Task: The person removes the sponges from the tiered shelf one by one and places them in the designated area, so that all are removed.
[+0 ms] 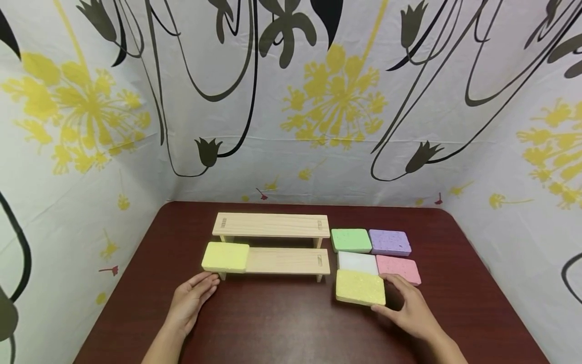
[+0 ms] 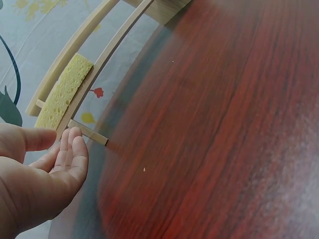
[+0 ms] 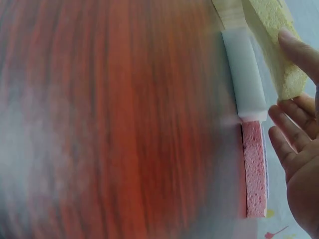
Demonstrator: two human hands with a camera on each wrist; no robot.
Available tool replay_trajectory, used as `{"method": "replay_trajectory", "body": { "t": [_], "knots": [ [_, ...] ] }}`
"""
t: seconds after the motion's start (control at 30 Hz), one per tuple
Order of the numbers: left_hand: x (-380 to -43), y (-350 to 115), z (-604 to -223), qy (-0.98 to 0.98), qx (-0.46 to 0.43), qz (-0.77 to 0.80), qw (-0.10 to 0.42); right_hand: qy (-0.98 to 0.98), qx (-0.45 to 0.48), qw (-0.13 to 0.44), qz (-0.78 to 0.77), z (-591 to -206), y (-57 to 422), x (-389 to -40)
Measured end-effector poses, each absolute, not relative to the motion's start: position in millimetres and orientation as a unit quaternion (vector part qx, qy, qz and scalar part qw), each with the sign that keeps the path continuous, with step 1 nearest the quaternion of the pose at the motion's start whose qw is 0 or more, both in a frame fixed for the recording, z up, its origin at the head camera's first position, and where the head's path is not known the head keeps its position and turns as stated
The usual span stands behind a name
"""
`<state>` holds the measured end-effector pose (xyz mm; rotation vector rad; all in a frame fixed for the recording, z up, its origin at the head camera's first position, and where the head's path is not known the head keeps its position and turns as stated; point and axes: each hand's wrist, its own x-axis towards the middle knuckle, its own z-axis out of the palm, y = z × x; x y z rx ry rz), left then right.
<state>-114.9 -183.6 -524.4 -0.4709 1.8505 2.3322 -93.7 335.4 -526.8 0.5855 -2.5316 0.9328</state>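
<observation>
My right hand (image 1: 411, 308) pinches a yellow sponge (image 1: 360, 287) by its right end, thumb on the near side and fingers on the far side. In the right wrist view this sponge (image 3: 274, 47) is tilted and raised above the white block (image 3: 244, 74). My left hand (image 1: 191, 303) is at the left front corner of the front wooden stand (image 1: 286, 260), its fingers loosely bent. A second yellow sponge (image 1: 225, 257) lies on that stand's left end. The left wrist view shows the left thumb and fingertips right by this sponge (image 2: 65, 92) and the stand's edge.
Another wooden stand (image 1: 271, 224) is behind the front one. Right of the stands lie a green sponge (image 1: 351, 240), a purple sponge (image 1: 389, 242), a pink sponge (image 1: 400, 269) and the white block. The dark red table (image 1: 282, 323) meets patterned cloth walls (image 1: 300, 172).
</observation>
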Motion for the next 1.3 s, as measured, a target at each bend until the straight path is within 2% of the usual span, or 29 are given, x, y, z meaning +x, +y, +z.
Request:
{"method": "replay_trajectory", "body": {
  "t": [0.43, 0.77, 1.03, 1.3],
  "knots": [
    [-114.4, -183.9, -527.1, 0.610, -0.156, 0.774, 0.065, -0.913, 0.228, 0.152, 0.302, -536.9, 345.3, -87.9],
    [-112.9, -185.5, -527.0, 0.610, -0.158, 0.774, 0.067, -0.908, 0.207, 0.197, 0.307, -539.8, 347.8, -90.4],
    [-116.8, -184.4, -524.1, 0.611, -0.152, 0.774, 0.067, -0.894, 0.194, 0.229, 0.332, -528.5, 330.9, -95.4],
    [-117.1, -185.3, -523.8, 0.612, -0.157, 0.772, 0.069, -0.887, 0.190, 0.223, 0.357, -519.9, 311.1, -105.1]
  ]
}}
